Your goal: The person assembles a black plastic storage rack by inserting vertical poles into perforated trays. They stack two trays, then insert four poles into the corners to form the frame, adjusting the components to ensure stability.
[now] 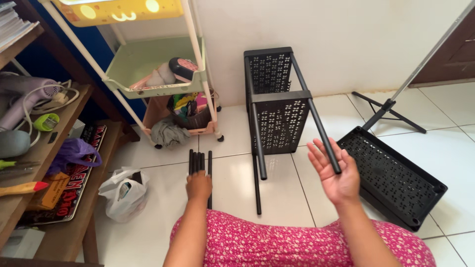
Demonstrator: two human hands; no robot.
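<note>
**Hands at the black rack parts**

The left hand (199, 186) had its grip pinched on a bundle of black rods (198, 161) lying on the floor (232, 183), left of the half-built black rack (277, 106). The right hand (334, 170) was spread open, palm up, just below the rack's pole (324, 136).

A white glossy tiled floor (148, 232) meets a plain off-white wall (346, 39). Left of the wall stands a pastel three-tier rolling cart (148, 64), and further left of the cart is a brown wooden shelf unit (59, 123). A dark brown wooden door (452, 54) sits at the wall's right end.
</note>
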